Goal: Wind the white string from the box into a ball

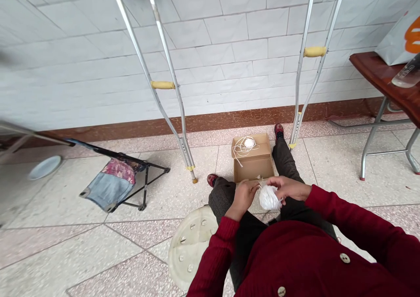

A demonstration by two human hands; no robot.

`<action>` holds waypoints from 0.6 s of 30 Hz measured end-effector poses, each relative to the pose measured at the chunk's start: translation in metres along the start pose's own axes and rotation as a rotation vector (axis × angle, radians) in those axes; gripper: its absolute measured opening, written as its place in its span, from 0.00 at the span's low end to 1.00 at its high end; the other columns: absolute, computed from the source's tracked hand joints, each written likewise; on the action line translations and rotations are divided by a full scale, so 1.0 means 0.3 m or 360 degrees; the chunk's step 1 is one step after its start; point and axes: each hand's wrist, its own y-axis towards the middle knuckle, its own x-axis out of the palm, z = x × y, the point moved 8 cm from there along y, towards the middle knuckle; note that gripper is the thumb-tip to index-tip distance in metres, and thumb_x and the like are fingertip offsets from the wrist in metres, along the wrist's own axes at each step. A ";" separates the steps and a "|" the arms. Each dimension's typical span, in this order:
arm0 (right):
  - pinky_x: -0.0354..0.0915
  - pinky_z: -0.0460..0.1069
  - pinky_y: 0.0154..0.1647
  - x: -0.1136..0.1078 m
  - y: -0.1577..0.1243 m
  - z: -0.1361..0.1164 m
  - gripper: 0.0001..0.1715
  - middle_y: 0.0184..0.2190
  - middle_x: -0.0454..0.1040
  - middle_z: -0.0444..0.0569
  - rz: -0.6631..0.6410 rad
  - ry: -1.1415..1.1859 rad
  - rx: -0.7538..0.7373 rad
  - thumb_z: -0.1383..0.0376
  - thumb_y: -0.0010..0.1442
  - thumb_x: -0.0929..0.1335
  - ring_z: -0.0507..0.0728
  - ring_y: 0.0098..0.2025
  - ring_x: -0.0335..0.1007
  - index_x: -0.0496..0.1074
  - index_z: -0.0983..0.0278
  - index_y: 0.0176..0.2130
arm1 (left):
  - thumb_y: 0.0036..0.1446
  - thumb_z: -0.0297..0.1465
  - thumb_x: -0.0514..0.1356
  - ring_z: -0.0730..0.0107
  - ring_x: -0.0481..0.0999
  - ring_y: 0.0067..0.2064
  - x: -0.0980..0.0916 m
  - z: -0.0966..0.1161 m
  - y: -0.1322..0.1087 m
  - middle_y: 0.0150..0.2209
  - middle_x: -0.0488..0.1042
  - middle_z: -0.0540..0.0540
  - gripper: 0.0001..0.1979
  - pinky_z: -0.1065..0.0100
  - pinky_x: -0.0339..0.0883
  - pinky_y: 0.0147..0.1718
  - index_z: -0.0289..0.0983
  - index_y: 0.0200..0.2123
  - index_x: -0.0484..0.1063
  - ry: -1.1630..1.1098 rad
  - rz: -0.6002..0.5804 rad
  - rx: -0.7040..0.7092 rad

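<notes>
A ball of white yarn (269, 198) rests in the fingers of my right hand (288, 187), which curl around its right side and top. Just to its left, my left hand (244, 196) is closed in a pinch on a white strand that runs toward the ball. Beyond both hands, an open cardboard box (251, 171) sits on the floor between my feet. Across its raised lid lies a loose tangle of white cord (241, 148) with a small white ball (249, 143). Something small and pale shows at the box's near edge, too small to name.
Two metal crutches with yellow grips, a left one (163, 85) and a right one (314, 52), lean on the tiled wall. At left stand a folding stool (114, 183) and a pale basin (45, 167). A round plastic stool (190, 249) is beside my leg; a brown table (377, 74) stands right.
</notes>
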 end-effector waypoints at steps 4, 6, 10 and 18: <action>0.62 0.42 0.14 -0.079 0.056 0.089 0.24 0.26 0.69 0.39 0.0295 -0.0366 0.0140 0.71 0.39 0.73 0.49 0.19 0.67 0.67 0.64 0.39 | 0.63 0.28 0.55 0.67 0.75 0.35 -0.057 0.067 0.041 0.30 0.77 0.47 0.12 0.59 0.61 0.54 0.37 0.30 0.75 0.0231 -0.0013 0.0188; 0.62 0.43 0.14 -0.157 0.102 0.093 0.22 0.24 0.68 0.38 0.0616 -0.0543 0.0107 0.70 0.39 0.73 0.49 0.19 0.66 0.66 0.64 0.36 | 0.64 0.28 0.54 0.66 0.74 0.35 -0.067 0.103 0.038 0.29 0.76 0.47 0.13 0.56 0.59 0.56 0.37 0.29 0.75 0.0350 0.0024 0.0174; 0.60 0.42 0.14 -0.237 0.154 0.041 0.21 0.25 0.68 0.38 0.1017 -0.0647 -0.0047 0.69 0.39 0.73 0.48 0.19 0.64 0.64 0.63 0.35 | 0.65 0.28 0.52 0.66 0.75 0.35 -0.044 0.138 -0.001 0.29 0.76 0.46 0.14 0.55 0.59 0.57 0.36 0.29 0.74 0.0313 0.0122 0.0060; 0.63 0.42 0.16 -0.096 0.076 -0.112 0.27 0.35 0.70 0.43 0.0614 0.0079 -0.0388 0.67 0.41 0.71 0.50 0.26 0.67 0.64 0.61 0.43 | 0.64 0.28 0.55 0.70 0.76 0.34 0.054 0.040 -0.061 0.28 0.77 0.49 0.14 0.67 0.67 0.44 0.37 0.27 0.75 -0.0170 0.0066 -0.0050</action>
